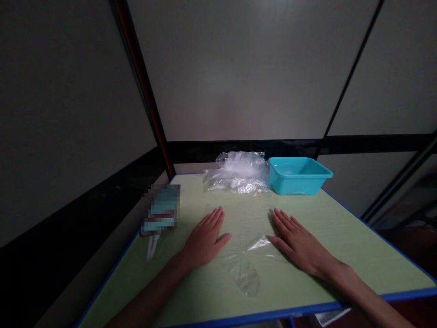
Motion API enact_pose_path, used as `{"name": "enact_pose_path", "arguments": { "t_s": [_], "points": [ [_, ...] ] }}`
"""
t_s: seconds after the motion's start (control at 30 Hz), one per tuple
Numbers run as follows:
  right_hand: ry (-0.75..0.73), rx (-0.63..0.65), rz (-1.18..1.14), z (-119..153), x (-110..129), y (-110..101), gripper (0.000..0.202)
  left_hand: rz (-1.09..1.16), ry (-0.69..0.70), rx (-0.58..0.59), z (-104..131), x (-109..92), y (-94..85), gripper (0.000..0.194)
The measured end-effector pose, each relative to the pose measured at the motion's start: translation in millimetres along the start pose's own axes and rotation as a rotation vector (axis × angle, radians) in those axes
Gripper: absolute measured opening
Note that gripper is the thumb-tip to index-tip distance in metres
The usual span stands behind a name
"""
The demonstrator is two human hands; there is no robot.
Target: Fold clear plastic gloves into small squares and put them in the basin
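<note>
A thin clear plastic bag point(244, 273) lies spread on the pale green table, its outline faint against the surface. On its left side my left hand point(206, 239) rests flat, fingers stretched forward and thumb apart. My right hand point(297, 241) lies flat at the bag's right side in much the same way, thumb pointing inward. Both palms face down, and neither hand grips anything. Beyond the hands sits a crumpled heap of clear plastic bags point(239, 173). Right of the heap stands a turquoise plastic basin point(295, 184); its inside is only partly visible.
A pixelated, blurred-out rectangular object point(162, 212) is at the table's left edge, with a white strip point(152, 247) below it. The green table point(358, 259) has a blue edge. Grey wall panels point(239, 82) rise right behind it and on the left.
</note>
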State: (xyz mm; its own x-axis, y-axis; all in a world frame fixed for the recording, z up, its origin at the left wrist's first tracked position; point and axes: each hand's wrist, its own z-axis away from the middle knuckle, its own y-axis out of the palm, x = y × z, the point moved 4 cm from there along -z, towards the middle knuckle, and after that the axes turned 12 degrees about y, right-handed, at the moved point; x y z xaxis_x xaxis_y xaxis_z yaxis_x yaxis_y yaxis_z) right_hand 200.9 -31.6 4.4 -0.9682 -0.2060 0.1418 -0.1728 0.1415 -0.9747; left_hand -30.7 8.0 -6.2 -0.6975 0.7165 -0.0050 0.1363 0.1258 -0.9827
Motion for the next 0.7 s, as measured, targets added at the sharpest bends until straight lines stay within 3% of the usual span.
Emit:
{"name": "enact_pose_path", "arguments": {
  "t_s": [0.13,0.3,0.7],
  "points": [
    [-0.092,0.012,-0.080,6,42,-9,0.060,0.001,0.004,-0.028,0,0,-0.2,0.061],
    [-0.235,0.111,-0.149,12,87,-1,0.063,0.010,0.022,-0.042,0,-2,-1.7,0.060],
    [-0.238,0.165,-0.120,18,83,9,0.072,0.019,0.003,-0.016,0,-3,-2.6,0.064]
  ]
}}
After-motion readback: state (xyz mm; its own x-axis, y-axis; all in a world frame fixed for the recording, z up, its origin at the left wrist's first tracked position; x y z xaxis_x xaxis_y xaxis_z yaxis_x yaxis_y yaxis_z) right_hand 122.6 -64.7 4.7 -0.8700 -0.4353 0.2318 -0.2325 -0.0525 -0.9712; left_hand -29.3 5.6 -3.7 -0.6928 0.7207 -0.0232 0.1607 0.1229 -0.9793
